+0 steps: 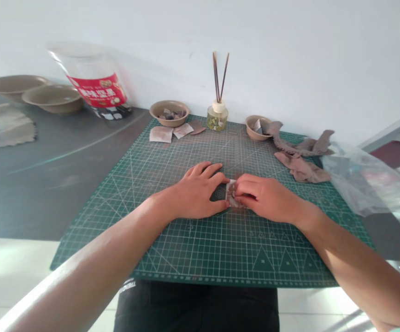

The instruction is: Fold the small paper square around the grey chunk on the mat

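A small, flat, pale square piece with brown patches (231,192) lies on the green cutting mat (186,251) between my hands. My left hand (200,191) rests flat on the mat with its fingers spread. Its thumb and forefinger touch the left edge of the piece. From the other side my right hand (264,196) bends over the piece, fingers pinched together against its surface. Whatever those fingertips hold, if anything, is hidden, and so is the right part of the piece.
Along the back stand a bowl of fragments (169,121), a reed diffuser (217,115) and a smaller bowl (255,133). Flat pieces (161,134) lie in front. Crumpled brown cloth (302,168) and clear plastic (355,184) are right; a labelled jar (98,90) and bowls (56,102) left.
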Available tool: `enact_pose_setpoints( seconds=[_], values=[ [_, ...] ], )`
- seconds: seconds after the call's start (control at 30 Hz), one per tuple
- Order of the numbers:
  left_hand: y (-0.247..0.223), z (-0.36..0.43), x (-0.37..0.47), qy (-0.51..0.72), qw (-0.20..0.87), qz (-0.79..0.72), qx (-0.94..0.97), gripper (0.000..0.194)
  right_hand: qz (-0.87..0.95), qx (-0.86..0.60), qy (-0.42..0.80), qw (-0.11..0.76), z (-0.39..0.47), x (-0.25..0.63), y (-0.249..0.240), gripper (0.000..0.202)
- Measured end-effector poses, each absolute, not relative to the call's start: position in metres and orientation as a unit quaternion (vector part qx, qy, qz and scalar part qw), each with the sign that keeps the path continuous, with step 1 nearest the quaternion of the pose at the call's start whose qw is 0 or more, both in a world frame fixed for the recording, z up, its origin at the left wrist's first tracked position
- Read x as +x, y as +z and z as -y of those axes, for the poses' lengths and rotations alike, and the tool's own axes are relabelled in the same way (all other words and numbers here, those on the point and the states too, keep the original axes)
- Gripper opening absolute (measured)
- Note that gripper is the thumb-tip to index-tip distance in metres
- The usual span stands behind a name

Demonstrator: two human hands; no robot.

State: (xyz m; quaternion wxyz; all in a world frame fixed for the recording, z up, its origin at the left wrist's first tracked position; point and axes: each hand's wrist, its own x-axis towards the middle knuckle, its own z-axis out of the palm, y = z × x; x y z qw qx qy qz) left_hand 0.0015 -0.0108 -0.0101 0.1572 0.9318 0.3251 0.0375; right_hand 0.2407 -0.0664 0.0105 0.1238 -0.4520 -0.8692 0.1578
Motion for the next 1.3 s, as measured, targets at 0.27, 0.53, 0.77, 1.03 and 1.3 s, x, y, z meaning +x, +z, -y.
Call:
enact_pose_setpoints(
  seconds=[0.27, 0.53, 0.77, 1.03, 1.3],
  values=[
    [-0.0121, 0.0096, 0.0016, 0.044, 0.155, -0.322, 0.933, 0.063, 0.871, -0.453, 0.155, 0.112, 0.0658, 0.2456, 0.0145, 0.010],
    [-0.0104, 0.0098, 0.0005, 0.046, 0.152, -0.318, 0.935, 0.061, 0.869, -0.458, 0.141, 0.120, 0.0649, 0.2426, 0.0102, 0.010],
    [-0.0100, 0.0100, 0.0014, 0.047, 0.148, -0.321, 0.934, 0.061, 0.862, -0.478, 0.128, 0.109, 0.0649, 0.2445, 0.0156, 0.011],
    [-0.0077, 0.0105, 0.0016, 0.038, 0.156, -0.323, 0.933, 0.061, 0.867, -0.466, 0.138, 0.112, 0.0643, 0.2434, 0.0144, 0.011],
    [-0.0098, 0.0097, 0.0001, 0.043, 0.162, -0.319, 0.933, 0.061, 0.881, -0.429, 0.161, 0.114, 0.0622, 0.2424, 0.0124, 0.012]
  ],
)
